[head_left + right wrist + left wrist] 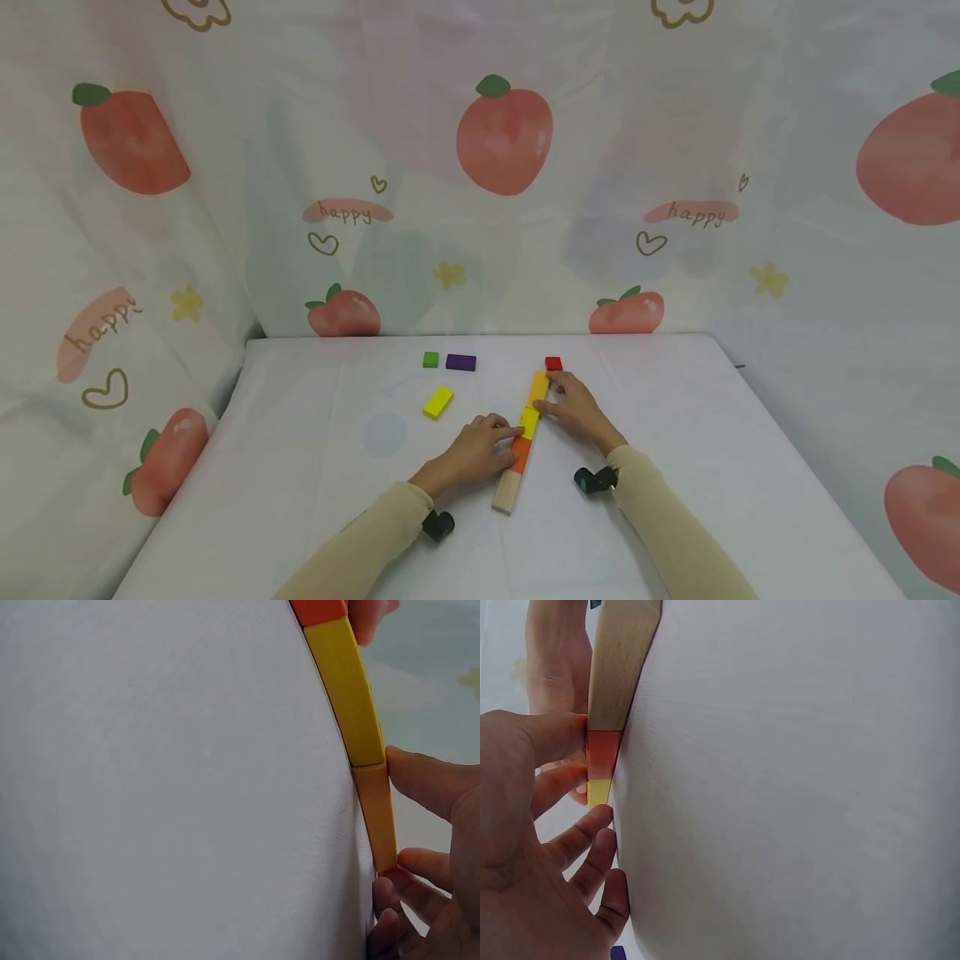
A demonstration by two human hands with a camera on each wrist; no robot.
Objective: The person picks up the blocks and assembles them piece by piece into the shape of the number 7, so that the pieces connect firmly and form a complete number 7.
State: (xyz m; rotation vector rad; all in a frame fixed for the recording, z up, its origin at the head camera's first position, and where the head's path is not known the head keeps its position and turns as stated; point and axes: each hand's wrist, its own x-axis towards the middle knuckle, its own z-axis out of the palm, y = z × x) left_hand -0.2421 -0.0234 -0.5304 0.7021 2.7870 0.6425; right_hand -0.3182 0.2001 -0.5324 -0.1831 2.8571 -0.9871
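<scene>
Two hands at a four-block row

Head view: the row runs end to end between the hands on the white table: wood block nearest the person, then orange block, yellow block and amber block. The left hand lies along the row's left side, index finger straight out to the yellow block, thumb apart from it at the orange block. The right hand is on the other side, thumb at the seam of yellow and amber, index finger at amber's far end. Just beyond those right fingertips sits a red block. Past the left fingers lie a loose yellow block, a green block and a purple block.

Left wrist view: the fingers are spread. The thumb tip meets the row where wood joins orange; the index tip is by the orange-yellow seam. Whether the other fingers touch the row, I cannot tell.

Right wrist view: thumb and index stand well apart, their tips along one side of the amber block, one by each end. The remaining fingers bend in beyond its far end. The blocks look smooth, flat-faced and evenly coloured.
</scene>
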